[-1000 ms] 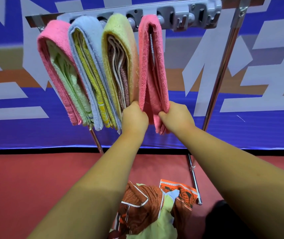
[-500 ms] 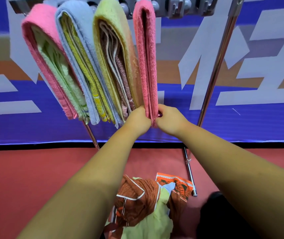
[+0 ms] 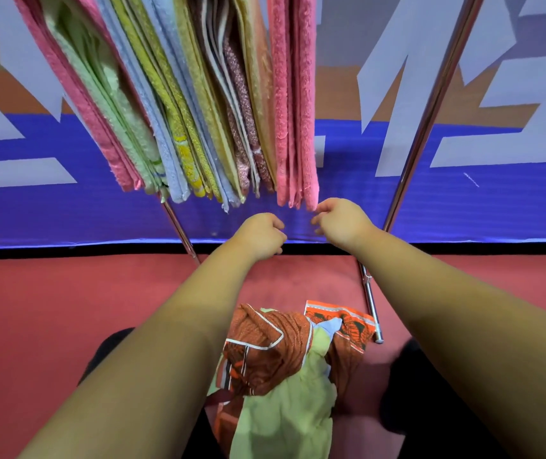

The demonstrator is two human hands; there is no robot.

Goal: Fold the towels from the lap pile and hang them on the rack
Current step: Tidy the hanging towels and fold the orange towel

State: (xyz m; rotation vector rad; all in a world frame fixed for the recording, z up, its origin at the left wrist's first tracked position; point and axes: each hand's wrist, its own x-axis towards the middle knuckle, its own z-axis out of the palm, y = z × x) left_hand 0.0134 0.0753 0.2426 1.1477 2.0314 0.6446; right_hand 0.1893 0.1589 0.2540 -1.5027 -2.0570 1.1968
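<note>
Several folded towels hang side by side from a rack whose top is out of frame. The rightmost is a coral pink towel (image 3: 294, 104), beside a yellow one (image 3: 208, 104), a light blue one (image 3: 155, 127) and a pink one (image 3: 79, 104). My left hand (image 3: 260, 236) and my right hand (image 3: 341, 221) hover just below the coral towel's lower edge, fingers loosely curled, holding nothing. On my lap lies a pile (image 3: 284, 359) of an orange patterned towel and a pale green one.
The rack's chrome legs (image 3: 427, 117) slant down on the right and behind the towels on the left (image 3: 180, 228). A blue and white banner (image 3: 463, 207) stands behind. Red floor (image 3: 33, 309) spreads below it.
Both hands have let go of the coral pink towel's lower end and dropped slightly below it. The view has tilted down, so the rack's top bar has left the frame.
</note>
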